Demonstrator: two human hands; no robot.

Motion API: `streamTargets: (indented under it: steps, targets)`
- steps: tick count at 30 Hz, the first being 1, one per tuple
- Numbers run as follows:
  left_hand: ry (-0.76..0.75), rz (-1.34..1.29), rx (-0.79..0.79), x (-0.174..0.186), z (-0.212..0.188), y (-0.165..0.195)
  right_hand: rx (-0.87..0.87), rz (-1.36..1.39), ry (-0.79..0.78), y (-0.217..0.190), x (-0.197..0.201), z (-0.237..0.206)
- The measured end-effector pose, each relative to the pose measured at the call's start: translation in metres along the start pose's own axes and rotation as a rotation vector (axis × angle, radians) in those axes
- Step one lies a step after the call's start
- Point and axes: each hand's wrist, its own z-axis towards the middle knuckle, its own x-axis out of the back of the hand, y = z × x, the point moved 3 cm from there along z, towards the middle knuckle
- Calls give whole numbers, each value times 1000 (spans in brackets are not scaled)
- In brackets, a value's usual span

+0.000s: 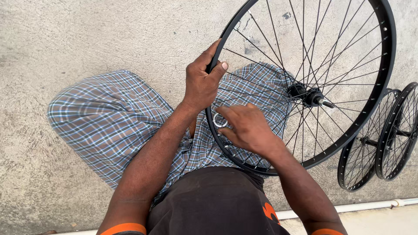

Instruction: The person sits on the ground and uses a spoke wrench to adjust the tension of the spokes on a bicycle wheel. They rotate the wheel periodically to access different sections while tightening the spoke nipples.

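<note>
Resting across my lap in the head view, the large black bicycle wheel [305, 91] stands tilted on its rim, its lower edge lying against my checked cloth [117, 117] and its upper arc leaning away over the concrete floor [65, 39]. My left hand [201, 80] is closed on the rim at the wheel's near-left side: the thumb lies along the inner face of the rim with its nail turned upward, and the fingers curl around the outer face. That forearm runs straight up from the lower left of the view, wrist level, an orange cuff [126, 228] showing at the elbow end.

My right hand [248, 128] sits lower, inside the wheel's circle, overlapping the spokes just above the bottom of the rim. Its fingers are loosely bent and point left toward a small silver ring [219, 120] that lies close beside the rim, just beyond the fingertips; I cannot tell whether the fingertips touch the ring or pinch a spoke. The right forearm comes in from the lower right and crosses over the rim.

The hub [311, 96], with its short axle end pointing right, lies well to the right of both hands, near the wheel's middle. Two smaller black wheels [383, 139] lean together further right, apart from the large wheel, above a white pipe [361, 206] that runs along the floor.
</note>
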Motion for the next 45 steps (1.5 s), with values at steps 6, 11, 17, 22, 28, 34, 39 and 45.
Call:
streamTargets:
  steps: [6,11,17,22,28,34,39,45]
  targets:
    - [-22,23,-36,-5,2,-1,-231,-116,168,-4,-1,2]
    - [-11,26,-23,0,-2,1,-35,-34,177,-19,11,7]
    - [-33,24,-10,-5,1,5,-20,45,301,-18,24,-1]
    - [-37,35,-73,1,-1,10,-149,-61,65,-17,6,7]
    - [-51,38,-48,-5,-1,12,79,175,299,-15,31,-5]
    - [-43,65,-115,-2,-2,13,-205,-82,-43,-17,4,5]
    - [-29,44,-68,-3,-1,9,-3,165,193,-3,16,-9]
    - [-3,30,-39,-2,-5,9,-21,211,544,4,15,-8]
